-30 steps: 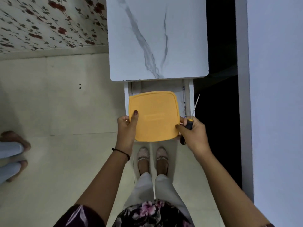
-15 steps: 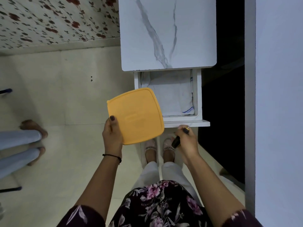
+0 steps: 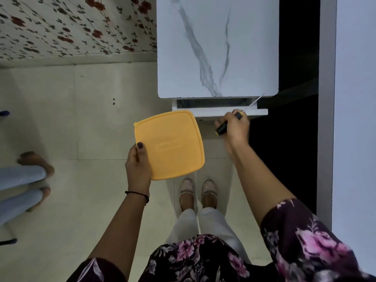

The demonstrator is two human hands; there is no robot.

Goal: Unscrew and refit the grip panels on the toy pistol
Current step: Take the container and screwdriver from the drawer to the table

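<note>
My left hand point(image 3: 138, 167) grips an orange lidded plastic box point(image 3: 169, 144) by its left edge, thumb on the lid, holding it over the floor. My right hand point(image 3: 236, 127) grips a screwdriver point(image 3: 230, 122) with a black and yellow handle; its thin metal shaft points up to the right. That hand is against the front of the white drawer point(image 3: 219, 111), which is nearly closed. No toy pistol is in view.
A white marble-patterned table point(image 3: 217, 47) stands ahead, with the drawer under its near edge. A dark gap and a white wall point(image 3: 356, 98) lie to the right. Another person's legs point(image 3: 22, 180) are at the left on the tiled floor. My feet point(image 3: 197, 192) are below the box.
The drawer has gone from pulled wide open to almost closed, with my right hand moving forward against its front. My left hand has kept the orange box held to the left.
</note>
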